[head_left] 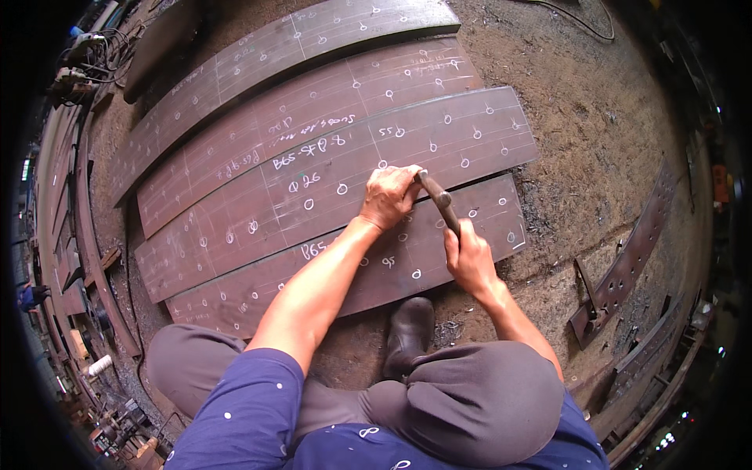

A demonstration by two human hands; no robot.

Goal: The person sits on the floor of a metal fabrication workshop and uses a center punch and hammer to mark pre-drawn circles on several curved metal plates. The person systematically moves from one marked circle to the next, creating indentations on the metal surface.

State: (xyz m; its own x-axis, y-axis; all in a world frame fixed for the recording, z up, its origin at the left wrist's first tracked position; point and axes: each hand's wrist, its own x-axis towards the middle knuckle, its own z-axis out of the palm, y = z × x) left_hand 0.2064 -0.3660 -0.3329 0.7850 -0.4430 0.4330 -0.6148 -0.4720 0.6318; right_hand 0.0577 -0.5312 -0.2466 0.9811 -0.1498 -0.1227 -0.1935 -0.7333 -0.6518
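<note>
Steel plates lie side by side, marked with chalk circles, thin lines and handwriting. My left hand is closed in a pinch over the marked steel plate, second from nearest; what its fingers hold is hidden. My right hand grips a hammer by its handle. The hammer's upper end is right beside my left fingertips. Below my hands lies the nearest steel plate, also chalk-marked.
Two more marked plates, a reddish plate and a grey plate, lie farther off. My boot stands by the nearest plate's edge. A long strip with holes rests on the dirt floor at right. Cables and machinery are at far left.
</note>
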